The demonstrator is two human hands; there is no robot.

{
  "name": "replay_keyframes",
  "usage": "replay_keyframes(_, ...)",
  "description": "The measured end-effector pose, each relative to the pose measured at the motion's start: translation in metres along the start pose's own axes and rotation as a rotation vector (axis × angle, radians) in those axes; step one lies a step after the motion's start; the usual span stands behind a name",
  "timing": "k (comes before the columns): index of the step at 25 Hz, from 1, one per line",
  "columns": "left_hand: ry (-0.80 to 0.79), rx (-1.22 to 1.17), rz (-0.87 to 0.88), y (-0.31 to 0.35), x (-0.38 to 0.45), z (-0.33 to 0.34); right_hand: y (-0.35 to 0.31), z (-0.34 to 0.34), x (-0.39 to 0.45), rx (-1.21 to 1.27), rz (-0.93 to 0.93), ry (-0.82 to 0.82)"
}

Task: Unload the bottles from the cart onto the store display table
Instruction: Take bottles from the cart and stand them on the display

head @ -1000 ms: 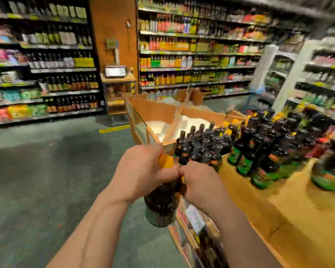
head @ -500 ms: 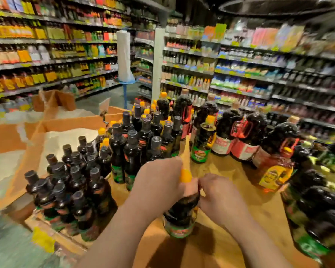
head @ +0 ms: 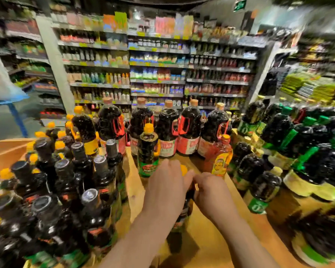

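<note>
Both hands meet over one dark sauce bottle (head: 184, 213) with an orange cap (head: 183, 169), in the open lane of the wooden bench (head: 207, 235). Left hand (head: 167, 187) wraps the shoulder and neck from the left, fingers curled round the top; its grip looks firm. Right hand (head: 211, 190) closes on the neck from the right, fingers curled, thumb side hidden. Two hands on one bottle: probably to steady a tall, top-heavy load while it is set down among close neighbours.

Bottle's base is blurred and partly behind the left forearm. A shadow lies under it on the wood; cannot tell whether it is touching or just above.

Layout explains the target spot. Small grey-capped bottles (head: 97, 180) are packed to the left. Large dark jugs with red handles (head: 167, 130) stand in a row along the back. Green-labelled bottles (head: 263, 190) mass to the right. One matching orange-capped, green-labelled bottle (head: 149, 151) stands alone just ahead of the hands, in front of the jug row, with a lighter, reddish bottle with a yellow label (head: 219, 155) off to its right. The held bottle sits just behind its match, so likely starting a group of like with like.

Cart not in view. Store shelving (head: 157, 64) behind is blurred.

Risk, as I judge it: the left elbow passes close by the grey-capped cluster.
</note>
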State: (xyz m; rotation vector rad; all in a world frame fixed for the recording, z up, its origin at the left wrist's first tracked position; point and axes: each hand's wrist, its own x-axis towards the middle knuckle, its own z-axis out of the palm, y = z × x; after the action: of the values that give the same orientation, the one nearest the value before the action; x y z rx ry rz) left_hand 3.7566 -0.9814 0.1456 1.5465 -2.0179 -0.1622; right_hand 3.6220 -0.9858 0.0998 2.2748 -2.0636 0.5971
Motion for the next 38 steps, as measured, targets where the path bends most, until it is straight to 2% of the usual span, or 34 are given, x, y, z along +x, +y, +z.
replay_keyframes(3, 0.008, 0.008, -0.053, 0.002, 0.036, 0.020, 0.017, 0.005, 0.037, -0.060, 0.002, -0.036)
replay_keyframes(7, 0.007, -0.012, -0.147, 0.008, 0.089, 0.049, 0.041, 0.011, 0.096, -0.133, -0.104, -0.072)
replay_keyframes(9, 0.014, -0.018, -0.195, 0.006, 0.113, 0.062, 0.049, 0.015, 0.122, -0.139, -0.126, -0.141)
replay_keyframes(14, -0.006, 0.027, -0.339, -0.006, 0.169, 0.095, 0.068, 0.033, 0.182, -0.137, -0.213, -0.184)
replay_keyframes(21, 0.068, 0.148, -0.380, -0.023, 0.205, 0.123, 0.070, 0.061, 0.232, -0.145, -0.256, -0.248)
replay_keyframes(28, 0.034, 0.221, -0.401, -0.021, 0.205, 0.123, 0.078, 0.062, 0.226, -0.002, -0.212, -0.254)
replay_keyframes(32, 0.071, 0.031, -0.501, -0.016, 0.186, 0.103, 0.085, 0.045, 0.209, 0.054, -0.193, -0.219)
replay_keyframes(35, 0.072, 0.150, -0.457, -0.009, 0.151, 0.084, 0.079, 0.027, 0.184, 0.142, -0.212, -0.179)
replay_keyframes(38, 0.052, 0.182, -0.471, 0.001, 0.111, 0.056, 0.048, 0.014, 0.150, 0.225, -0.305, -0.231)
